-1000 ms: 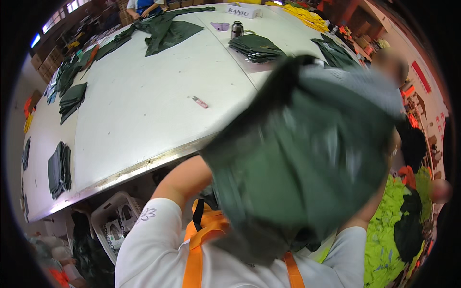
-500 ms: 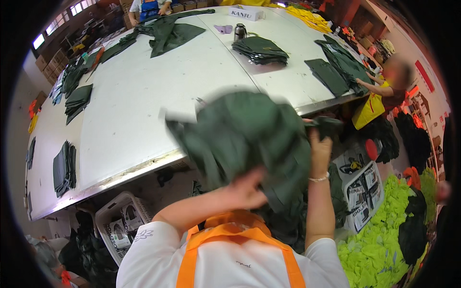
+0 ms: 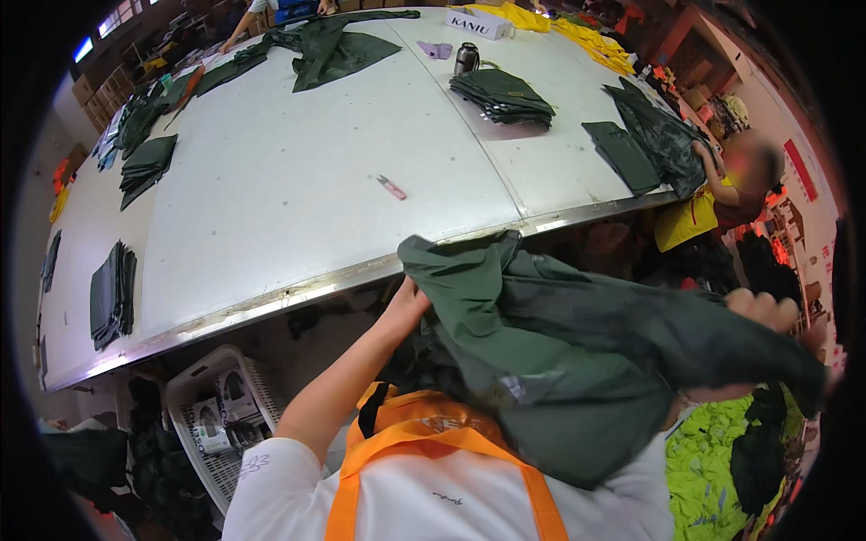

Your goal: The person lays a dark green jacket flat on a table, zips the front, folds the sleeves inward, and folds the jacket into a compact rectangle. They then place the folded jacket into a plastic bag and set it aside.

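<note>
A dark green garment (image 3: 577, 334) is stretched in front of my body, off the table's near edge. My left hand (image 3: 412, 302) grips its left end, with the fingers partly hidden behind the cloth. At the far right, my right hand (image 3: 765, 311) is closed on a long narrow part of the garment, its knuckles showing above the fabric. The cloth sags between both hands and covers much of my right arm. Small red-handled thread snips (image 3: 392, 187) lie on the white table (image 3: 298, 189) beyond the garment.
Folded green garments (image 3: 505, 96) lie stacked on the table beside a dark flask (image 3: 467, 59). At right, a co-worker (image 3: 744, 180) handles green cloth. Below the table's edge stands a white basket (image 3: 180, 397) holding packages. Lime-green cloth (image 3: 708, 460) is heaped at lower right.
The bunched garment has been spread out and lowered toward my body. My right hand has moved far right, my left hand leftward and up. The thread snips on the table are now uncovered.
</note>
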`<state>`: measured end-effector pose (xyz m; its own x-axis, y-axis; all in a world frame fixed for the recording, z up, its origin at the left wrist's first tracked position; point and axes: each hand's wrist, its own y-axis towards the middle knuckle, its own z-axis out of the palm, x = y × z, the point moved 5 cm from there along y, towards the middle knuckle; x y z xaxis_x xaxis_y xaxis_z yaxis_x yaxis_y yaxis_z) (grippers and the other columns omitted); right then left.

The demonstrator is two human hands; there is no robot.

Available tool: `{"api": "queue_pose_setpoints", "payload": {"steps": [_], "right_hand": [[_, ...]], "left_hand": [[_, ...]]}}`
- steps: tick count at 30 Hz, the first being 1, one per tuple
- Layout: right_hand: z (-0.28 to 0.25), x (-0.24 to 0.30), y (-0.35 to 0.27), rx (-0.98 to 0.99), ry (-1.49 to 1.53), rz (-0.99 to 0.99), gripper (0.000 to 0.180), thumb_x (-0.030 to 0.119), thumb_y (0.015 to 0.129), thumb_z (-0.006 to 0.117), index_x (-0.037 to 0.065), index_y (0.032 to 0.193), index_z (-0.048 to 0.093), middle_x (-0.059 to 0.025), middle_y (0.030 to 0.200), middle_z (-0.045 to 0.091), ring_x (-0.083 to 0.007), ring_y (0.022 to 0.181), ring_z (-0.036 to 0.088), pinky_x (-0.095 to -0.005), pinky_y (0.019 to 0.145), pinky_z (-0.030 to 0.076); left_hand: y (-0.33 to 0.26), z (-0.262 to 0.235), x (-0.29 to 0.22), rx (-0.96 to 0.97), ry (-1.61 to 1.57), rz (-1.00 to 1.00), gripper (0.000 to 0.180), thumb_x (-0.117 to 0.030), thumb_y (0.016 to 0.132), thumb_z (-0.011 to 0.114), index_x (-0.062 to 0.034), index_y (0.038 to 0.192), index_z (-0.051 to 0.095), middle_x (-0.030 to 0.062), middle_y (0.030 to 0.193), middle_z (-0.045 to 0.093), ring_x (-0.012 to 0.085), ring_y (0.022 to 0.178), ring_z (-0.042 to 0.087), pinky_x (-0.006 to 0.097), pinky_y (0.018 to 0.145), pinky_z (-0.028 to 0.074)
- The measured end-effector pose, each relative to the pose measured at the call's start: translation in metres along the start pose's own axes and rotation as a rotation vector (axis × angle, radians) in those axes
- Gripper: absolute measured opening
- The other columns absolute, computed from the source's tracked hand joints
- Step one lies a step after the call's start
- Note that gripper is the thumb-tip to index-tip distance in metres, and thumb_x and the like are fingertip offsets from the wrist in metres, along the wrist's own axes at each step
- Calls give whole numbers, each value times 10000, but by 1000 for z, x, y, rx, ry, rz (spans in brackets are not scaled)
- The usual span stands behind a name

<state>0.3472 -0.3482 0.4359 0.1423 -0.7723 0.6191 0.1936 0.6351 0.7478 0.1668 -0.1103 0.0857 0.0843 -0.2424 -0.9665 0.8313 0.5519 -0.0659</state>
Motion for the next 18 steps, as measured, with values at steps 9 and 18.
{"api": "queue_pose_setpoints", "payload": {"steps": [9,18], "right_hand": [[-31,67,73,-616,-1605,-423,408,282,976,497,-7,689,476,-38,600,447,-149,528,363,-333,514,360],[-108,66,129,-378,-1652,-759,387,264,1005,440,-85,1112,569,-80,868,619,-95,733,540,-186,669,438]], "left_hand": [[-32,55,-105,-161,207,342,271,-90,832,607,28,1076,615,120,1143,591,233,961,592,328,846,476],[-70,121,-95,1150,370,273,517,-394,832,659,-1,1163,597,177,1274,548,289,1034,597,377,893,466]]}}
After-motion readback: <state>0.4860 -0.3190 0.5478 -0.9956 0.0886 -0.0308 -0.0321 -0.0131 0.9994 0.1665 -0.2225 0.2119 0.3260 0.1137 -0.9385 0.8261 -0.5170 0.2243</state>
